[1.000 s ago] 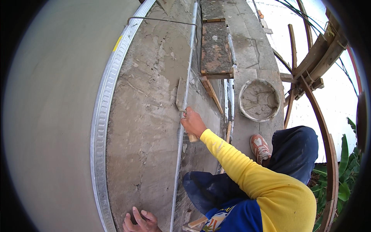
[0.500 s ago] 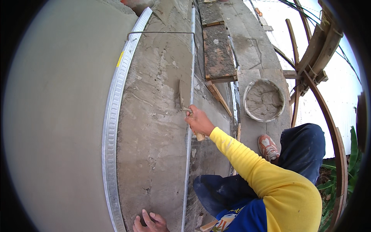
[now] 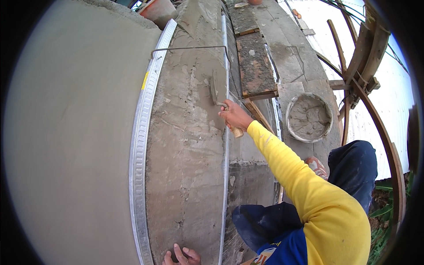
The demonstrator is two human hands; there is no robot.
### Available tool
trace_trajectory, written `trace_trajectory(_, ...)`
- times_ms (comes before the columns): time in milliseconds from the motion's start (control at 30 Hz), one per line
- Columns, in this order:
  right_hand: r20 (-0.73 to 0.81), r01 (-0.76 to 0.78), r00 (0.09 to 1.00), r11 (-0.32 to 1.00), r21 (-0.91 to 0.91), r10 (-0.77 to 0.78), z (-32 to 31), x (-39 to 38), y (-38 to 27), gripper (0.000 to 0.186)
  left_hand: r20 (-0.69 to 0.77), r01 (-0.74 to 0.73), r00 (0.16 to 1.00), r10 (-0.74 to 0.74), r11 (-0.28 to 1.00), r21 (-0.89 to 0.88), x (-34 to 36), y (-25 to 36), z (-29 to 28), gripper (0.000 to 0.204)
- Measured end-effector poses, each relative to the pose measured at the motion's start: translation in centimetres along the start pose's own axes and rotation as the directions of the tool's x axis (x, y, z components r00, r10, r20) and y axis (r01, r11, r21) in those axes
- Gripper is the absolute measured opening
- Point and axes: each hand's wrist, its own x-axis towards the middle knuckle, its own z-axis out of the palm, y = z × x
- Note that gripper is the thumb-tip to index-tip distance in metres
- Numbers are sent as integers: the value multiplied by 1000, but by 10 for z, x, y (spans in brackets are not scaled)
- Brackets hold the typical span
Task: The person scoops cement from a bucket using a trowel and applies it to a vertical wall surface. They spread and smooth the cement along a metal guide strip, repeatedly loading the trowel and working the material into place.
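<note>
The trowel has a slim grey blade, seen nearly edge-on from here, a bent metal neck and a pale wooden handle with its butt toward the lower right. The blade points away over the far part of the strip; I can't tell if they touch. The strip runs long, grey-brown, smoother around the blade, ragged and pale-flecked to its left.
</note>
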Motion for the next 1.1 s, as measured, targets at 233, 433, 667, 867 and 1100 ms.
trace_trajectory(233,110,211,975,955,-209,-192,35,-62,-40,32,16,18,1000,-19,1000,19,-4,-5,-5,22)
trace_trajectory(433,-45,288,925,773,-566,-378,19,-16,-6,35,-15,25,1000,-25,999,-47,2,5,1,23)
trace_trajectory(667,99,273,957,736,-619,-271,39,-128,45,30,-12,42,999,-42,999,0,-12,-10,2,22)
trace_trajectory(867,47,94,995,778,-622,-83,-49,-1,-48,30,-20,-37,999,36,999,-7,-22,-16,13,29)
trace_trajectory(1100,418,316,906,548,-774,69,-51,-100,-26,29,-52,-18,998,16,1000,-21,-21,-16,11,28)
